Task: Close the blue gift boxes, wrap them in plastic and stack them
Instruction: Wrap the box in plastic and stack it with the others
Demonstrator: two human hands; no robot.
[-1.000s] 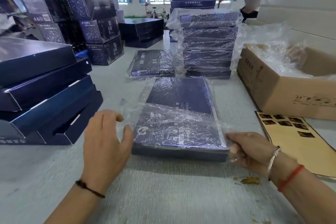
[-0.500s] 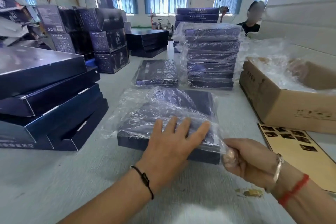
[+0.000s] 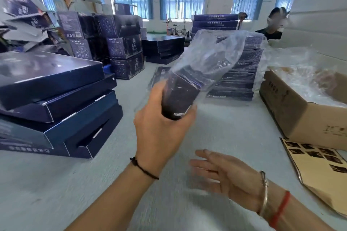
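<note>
The lifted box (image 3: 180, 97) and its plastic bag (image 3: 212, 58) are smeared by motion blur, so the print is unreadable. The bag hides much of the far wrapped stack (image 3: 238, 80), and the right edge cuts off the cardboard carton (image 3: 300, 116).

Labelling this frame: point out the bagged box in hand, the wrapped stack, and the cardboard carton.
bagged box (image 3: 178, 97): head view, dark lower end above the left hand's fingers.
wrapped stack (image 3: 236, 80): head view, front edges.
cardboard carton (image 3: 293, 110): head view, near side wall.

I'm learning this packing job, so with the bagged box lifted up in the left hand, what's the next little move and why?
Probably carry the bagged box over and set it on the wrapped stack behind. The left hand grips its near end clear of the table, plastic already covers it, and the right hand is open and free to steady it.
</note>
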